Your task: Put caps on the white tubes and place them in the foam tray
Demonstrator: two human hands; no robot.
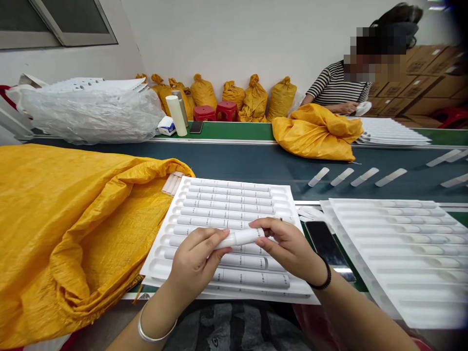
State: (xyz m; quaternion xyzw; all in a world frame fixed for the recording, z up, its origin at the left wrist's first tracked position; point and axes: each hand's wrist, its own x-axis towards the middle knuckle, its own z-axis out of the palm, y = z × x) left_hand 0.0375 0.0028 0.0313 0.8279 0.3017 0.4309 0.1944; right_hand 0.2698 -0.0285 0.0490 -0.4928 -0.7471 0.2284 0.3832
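Indoors, a green table [444, 137] flanks a dark conveyor belt [234, 163] carrying white tubes [341, 176], under a white wall with yellow sacks [255, 98]. Over the white moulded tray [153, 258] of tubes, the left hand [197, 261] and right hand [288, 246] each pinch one end of a white tube [241, 238], fingers curled closed around it.
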